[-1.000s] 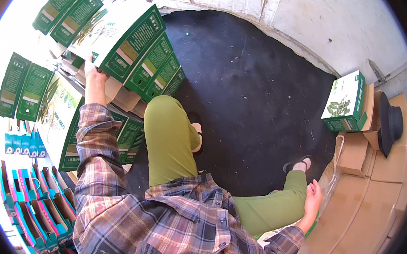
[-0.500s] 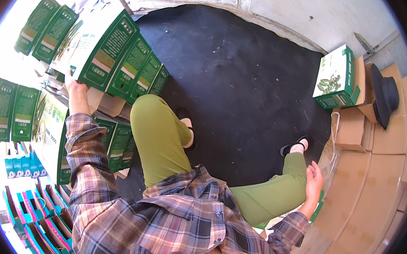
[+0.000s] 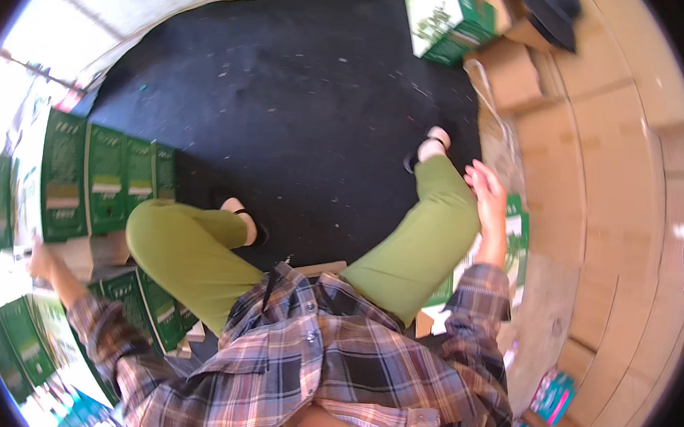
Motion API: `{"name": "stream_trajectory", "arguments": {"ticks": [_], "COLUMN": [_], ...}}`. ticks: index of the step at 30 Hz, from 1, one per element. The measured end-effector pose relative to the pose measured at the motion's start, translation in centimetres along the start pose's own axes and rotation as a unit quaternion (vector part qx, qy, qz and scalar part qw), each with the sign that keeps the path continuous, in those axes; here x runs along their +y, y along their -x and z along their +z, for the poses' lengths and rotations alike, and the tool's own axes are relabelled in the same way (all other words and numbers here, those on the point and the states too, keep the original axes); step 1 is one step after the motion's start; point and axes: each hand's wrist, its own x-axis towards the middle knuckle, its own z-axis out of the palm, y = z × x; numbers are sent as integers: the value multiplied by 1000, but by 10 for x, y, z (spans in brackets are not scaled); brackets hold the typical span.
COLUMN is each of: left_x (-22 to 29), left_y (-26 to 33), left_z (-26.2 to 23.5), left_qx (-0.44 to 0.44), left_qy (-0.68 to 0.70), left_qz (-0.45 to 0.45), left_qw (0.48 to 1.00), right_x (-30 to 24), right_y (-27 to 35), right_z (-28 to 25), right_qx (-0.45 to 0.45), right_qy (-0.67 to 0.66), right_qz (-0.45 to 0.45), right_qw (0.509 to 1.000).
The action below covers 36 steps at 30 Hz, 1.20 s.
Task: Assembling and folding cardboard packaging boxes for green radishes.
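My left hand [image 3: 42, 261] is at the lower near corner of a row of green cartons [image 3: 65, 178] on the left. Its fingers are blurred against the bright background, so their grip cannot be made out. More green cartons [image 3: 126, 297] stand below that row, beside my left knee. My right hand [image 3: 486, 188] hovers by my right knee with its fingers loosely apart and holds nothing. Close to that wrist is a green and white carton [image 3: 517, 234], partly hidden by my arm and leg.
Black sheeting [image 3: 302, 107] covers the floor ahead. A green and white box [image 3: 439, 22] stands at the far right, near a black hat [image 3: 550, 14]. Brown cardboard cartons [image 3: 607, 168] line the right side. Small teal and pink packs [image 3: 553, 396] lie at lower right.
The view has turned to the right, so the left cartons sit lower and farther left. My left hand remains by the upper cartons' lower edge; my right hand is still beside the knee.
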Motion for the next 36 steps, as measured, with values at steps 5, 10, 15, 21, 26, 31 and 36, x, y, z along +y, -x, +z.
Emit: {"name": "stream_trajectory", "arguments": {"ticks": [5, 10, 15, 21, 26, 31, 36], "left_x": [118, 139, 122, 124, 116, 119, 122], "left_y": [231, 377, 426, 444, 425, 443, 450], "left_z": [-107, -43, 2, 25, 9, 22, 27], "left_qx": [-53, -196, -342, -424, -420, -443, -454], "left_qy": [328, 231, 127, 89, 31, 53, 56], "left_qz": [312, 641, 708, 679, 678, 679, 682], "left_qw": [890, 705, 605, 593, 603, 583, 570], "right_x": [115, 218, 318, 410, 381, 427, 418], "right_y": [11, 90, 174, 231, 179, 187, 191], "right_z": [-21, -13, 6, 19, 59, 18, 27], "right_qx": [132, 151, 219, 288, 393, 368, 403], "right_qy": [-100, -99, -255, -533, -668, -675, -632], "right_qz": [78, 364, 517, 373, 439, 379, 236], "right_qw": [983, 914, 788, 703, 455, 516, 619]}}
